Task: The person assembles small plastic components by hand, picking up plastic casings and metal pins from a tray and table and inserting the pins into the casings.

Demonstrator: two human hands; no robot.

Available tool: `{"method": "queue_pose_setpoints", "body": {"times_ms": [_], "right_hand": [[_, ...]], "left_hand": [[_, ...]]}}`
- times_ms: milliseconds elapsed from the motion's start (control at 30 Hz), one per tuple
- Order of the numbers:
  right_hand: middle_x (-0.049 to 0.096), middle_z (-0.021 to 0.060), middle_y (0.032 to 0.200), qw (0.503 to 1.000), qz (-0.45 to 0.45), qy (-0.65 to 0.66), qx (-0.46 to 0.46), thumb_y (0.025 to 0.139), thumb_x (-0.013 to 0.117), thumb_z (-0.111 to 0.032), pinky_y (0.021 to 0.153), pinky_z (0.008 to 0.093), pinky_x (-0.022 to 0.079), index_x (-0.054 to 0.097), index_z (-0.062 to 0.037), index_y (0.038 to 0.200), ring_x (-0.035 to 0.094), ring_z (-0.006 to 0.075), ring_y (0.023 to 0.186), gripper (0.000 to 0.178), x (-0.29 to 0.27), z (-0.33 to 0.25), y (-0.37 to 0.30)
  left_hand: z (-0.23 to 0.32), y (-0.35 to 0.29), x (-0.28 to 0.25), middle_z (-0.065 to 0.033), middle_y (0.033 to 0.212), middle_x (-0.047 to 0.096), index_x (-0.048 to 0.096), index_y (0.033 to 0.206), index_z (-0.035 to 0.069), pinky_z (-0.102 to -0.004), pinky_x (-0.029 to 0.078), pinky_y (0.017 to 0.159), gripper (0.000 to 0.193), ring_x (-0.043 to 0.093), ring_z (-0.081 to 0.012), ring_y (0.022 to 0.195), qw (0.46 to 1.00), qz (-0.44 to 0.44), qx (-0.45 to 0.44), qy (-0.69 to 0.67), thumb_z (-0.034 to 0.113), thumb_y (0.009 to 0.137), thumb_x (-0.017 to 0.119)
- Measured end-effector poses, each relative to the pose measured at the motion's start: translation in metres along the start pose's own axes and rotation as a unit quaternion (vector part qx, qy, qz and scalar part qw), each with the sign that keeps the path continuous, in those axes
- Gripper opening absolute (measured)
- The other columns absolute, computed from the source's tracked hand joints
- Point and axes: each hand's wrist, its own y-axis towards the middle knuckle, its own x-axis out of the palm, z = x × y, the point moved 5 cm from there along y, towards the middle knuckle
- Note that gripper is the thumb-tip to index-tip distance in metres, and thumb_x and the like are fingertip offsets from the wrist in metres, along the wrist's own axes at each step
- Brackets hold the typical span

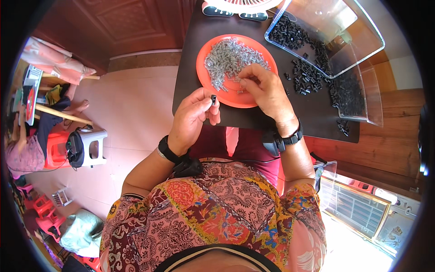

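Note:
Between the thumb and fingers of my left hand is a small black plastic piece, held near the plate's lower left edge. A round orange-red plate lies on the dark table, carrying a heap of small silvery metal springs. My right hand reaches over the plate's right side, thumb and forefinger pinched together close to a few loose springs. Whatever sits in that pinch is too small to make out. Each wrist wears a black strap with a device.
Loose black plastic pieces lie right of the plate, around and inside a clear plastic bin. A fan stands at the table's far edge. On the left, another person sits near a grey-white stool.

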Motion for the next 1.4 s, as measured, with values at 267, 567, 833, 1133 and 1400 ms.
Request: {"method": "queue_pose_setpoints", "body": {"times_ms": [267,567,833,1133,1400], "right_hand": [[0.066,0.0072,0.083,0.998,-0.003,0.054,0.015,0.086,0.060,-0.002,0.068,0.0266,0.051,0.063,0.0010,0.094,0.066,0.0137,0.074,0.009,-0.005,0.006,-0.005],[0.066,0.0045,0.086,0.997,-0.001,0.066,0.030,0.086,0.060,-0.001,0.073,0.0257,0.050,0.063,0.0001,0.094,0.063,0.0125,0.079,0.008,-0.004,0.004,-0.007],[0.066,0.0045,0.085,0.991,-0.071,0.087,-0.067,0.082,0.062,0.006,0.072,0.0271,0.051,0.064,-0.0018,0.096,0.063,0.0133,0.081,0.016,0.010,-0.024,-0.018],[0.064,0.0091,0.080,0.973,-0.039,-0.055,-0.222,0.078,0.066,0.004,0.064,0.0359,0.051,0.060,-0.0040,0.088,0.064,0.0272,0.077,0.014,0.014,-0.058,-0.024],[0.062,0.0076,0.076,0.965,-0.029,-0.084,-0.245,0.074,0.064,0.007,0.063,0.0358,0.051,0.061,-0.0052,0.089,0.063,0.0276,0.074,0.019,0.017,-0.065,-0.029]], "left_hand": [[-0.001,-0.001,0.000,-0.0028,0.080,0.056,0.054,0.093,0.004,-0.0256,0.043,0.066,0.019,0.056,-0.0132,0.069,1.000,0.002,-0.002,0.018,0.022,0.093,0.048],[-0.001,-0.001,0.003,-0.0022,0.080,0.056,0.055,0.092,0.005,-0.0243,0.042,0.065,0.021,0.056,-0.0120,0.069,0.998,-0.003,0.002,0.055,0.025,0.093,0.049],[-0.002,-0.001,0.005,-0.0038,0.080,0.056,0.053,0.094,0.003,-0.0257,0.043,0.066,0.021,0.055,-0.0135,0.070,0.995,-0.032,-0.014,0.092,0.024,0.095,0.048],[0.000,-0.001,0.006,-0.0026,0.077,0.056,0.054,0.093,0.002,-0.0241,0.044,0.065,0.023,0.056,-0.0112,0.069,0.991,-0.050,-0.007,0.121,0.023,0.096,0.046],[-0.002,0.000,0.006,-0.0030,0.078,0.056,0.055,0.094,0.001,-0.0245,0.044,0.065,0.023,0.055,-0.0114,0.069,0.989,-0.056,0.000,0.139,0.022,0.095,0.046]]}}
